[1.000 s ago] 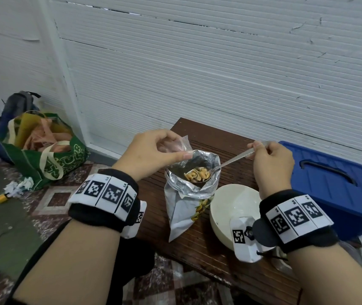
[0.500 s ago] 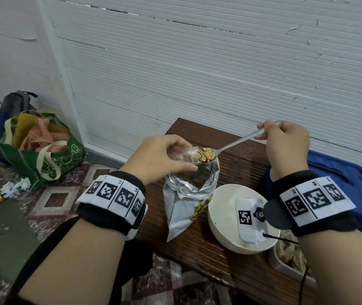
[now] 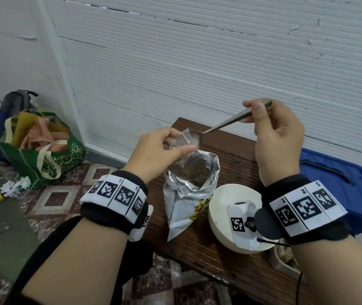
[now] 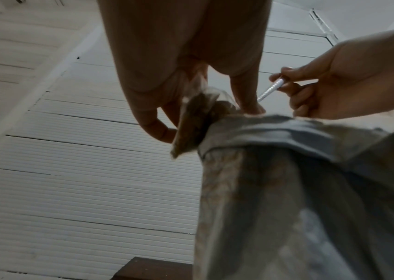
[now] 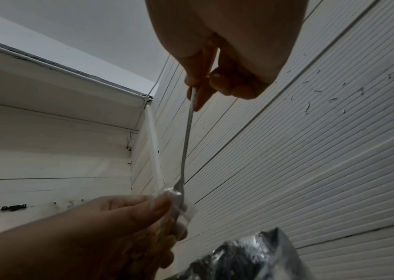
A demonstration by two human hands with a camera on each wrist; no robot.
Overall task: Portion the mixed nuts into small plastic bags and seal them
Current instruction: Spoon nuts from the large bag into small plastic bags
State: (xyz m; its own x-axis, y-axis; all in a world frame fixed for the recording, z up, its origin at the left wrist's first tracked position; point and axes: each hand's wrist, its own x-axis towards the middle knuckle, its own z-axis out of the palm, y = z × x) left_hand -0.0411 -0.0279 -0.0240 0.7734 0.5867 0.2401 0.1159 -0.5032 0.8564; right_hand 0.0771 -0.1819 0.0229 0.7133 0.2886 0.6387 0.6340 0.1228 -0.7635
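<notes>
My left hand (image 3: 160,148) pinches a clear plastic bag (image 4: 191,123) of nuts above the foil pouch (image 3: 189,186); my right hand (image 3: 277,133) grips a spoon (image 3: 226,123) dipping into it, over the wooden table (image 3: 237,155) by a white ribbed wall (image 3: 197,62).

A second ago your right hand (image 3: 279,137) held the long metal spoon (image 3: 226,123) low, its bowl heaped with nuts down inside the mouth of the open silver foil pouch (image 3: 189,188). Half a second ago you had lifted the loaded bowl up out of the foil pouch to the small clear plastic bag (image 3: 183,139) pinched in your left hand (image 3: 160,153). Now your right hand has risen higher above the foil pouch, the handle slopes steeply down, and the bowl is tipped into the clear bag's mouth. The nuts have left the spoon; in the left wrist view they fill the clear bag (image 4: 191,125) just above the foil pouch's rim.
</notes>
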